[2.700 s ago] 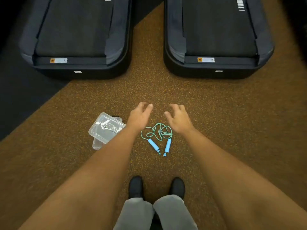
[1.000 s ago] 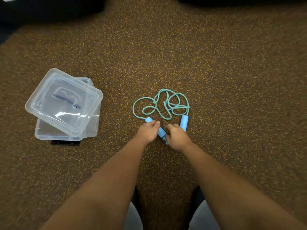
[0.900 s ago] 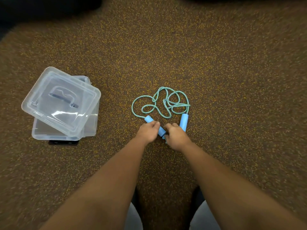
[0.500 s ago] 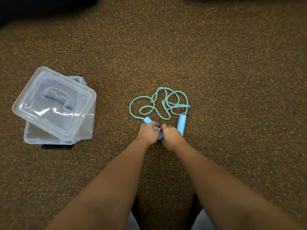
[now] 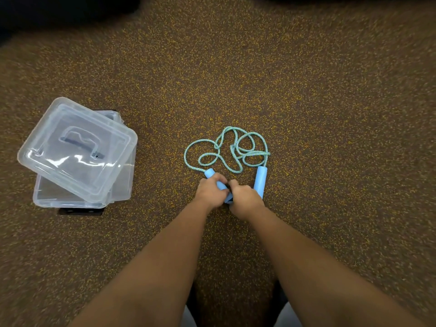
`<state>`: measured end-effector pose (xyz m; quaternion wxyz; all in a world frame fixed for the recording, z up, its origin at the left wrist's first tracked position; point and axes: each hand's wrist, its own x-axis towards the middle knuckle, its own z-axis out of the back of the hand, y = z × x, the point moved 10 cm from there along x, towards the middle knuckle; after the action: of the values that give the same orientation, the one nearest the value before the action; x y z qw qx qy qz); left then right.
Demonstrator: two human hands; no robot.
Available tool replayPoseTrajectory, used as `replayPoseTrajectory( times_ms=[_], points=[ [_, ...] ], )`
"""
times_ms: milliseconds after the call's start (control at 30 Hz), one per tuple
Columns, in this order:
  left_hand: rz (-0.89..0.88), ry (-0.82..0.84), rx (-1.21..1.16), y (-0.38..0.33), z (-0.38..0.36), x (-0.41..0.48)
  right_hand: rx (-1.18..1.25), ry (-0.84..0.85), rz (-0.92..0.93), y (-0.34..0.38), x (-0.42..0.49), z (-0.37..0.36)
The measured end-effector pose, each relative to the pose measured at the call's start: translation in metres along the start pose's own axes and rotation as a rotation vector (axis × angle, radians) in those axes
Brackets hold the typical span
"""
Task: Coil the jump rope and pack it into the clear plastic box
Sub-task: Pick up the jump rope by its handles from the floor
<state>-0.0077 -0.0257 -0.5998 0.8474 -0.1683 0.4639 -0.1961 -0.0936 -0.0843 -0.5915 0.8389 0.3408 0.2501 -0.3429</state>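
Observation:
The jump rope's teal cord (image 5: 226, 149) lies in a loose tangle on the speckled brown floor. My left hand (image 5: 211, 191) is closed around the left blue handle (image 5: 209, 173). My right hand (image 5: 245, 197) is closed on the lower end of the right blue handle (image 5: 260, 181). The two hands touch each other. The clear plastic box (image 5: 120, 185) sits to the left, with its clear lid (image 5: 75, 149) lying askew on top.
Dark equipment edges show at the top left corner (image 5: 59, 13). Brown speckled floor (image 5: 330, 114) surrounds the rope on all sides. My trouser knees (image 5: 188, 318) show at the bottom edge.
I have bent down close to the floor. Both hands came down from above the rope onto the handles and closed on them, moving together until they touch.

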Motion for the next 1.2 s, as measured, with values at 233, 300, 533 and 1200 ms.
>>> replayPoseTrajectory(
  times_ms=[233, 300, 533, 1200],
  points=[
    [0.028, -0.027, -0.356, 0.0, 0.01, -0.011, 0.328, -0.059, -0.059, -0.007, -0.002, 0.015],
    [0.023, -0.029, -0.455, -0.004, 0.014, -0.018, 0.391, -0.079, -0.052, -0.004, -0.005, 0.022],
    [-0.024, -0.027, -0.703, -0.024, 0.038, -0.04, 0.667, -0.097, -0.052, 0.012, -0.017, 0.047],
    [-0.135, -0.035, -1.112, -0.092, 0.103, -0.1, 1.152, -0.204, 0.029, 0.049, -0.074, 0.14]
  ],
)
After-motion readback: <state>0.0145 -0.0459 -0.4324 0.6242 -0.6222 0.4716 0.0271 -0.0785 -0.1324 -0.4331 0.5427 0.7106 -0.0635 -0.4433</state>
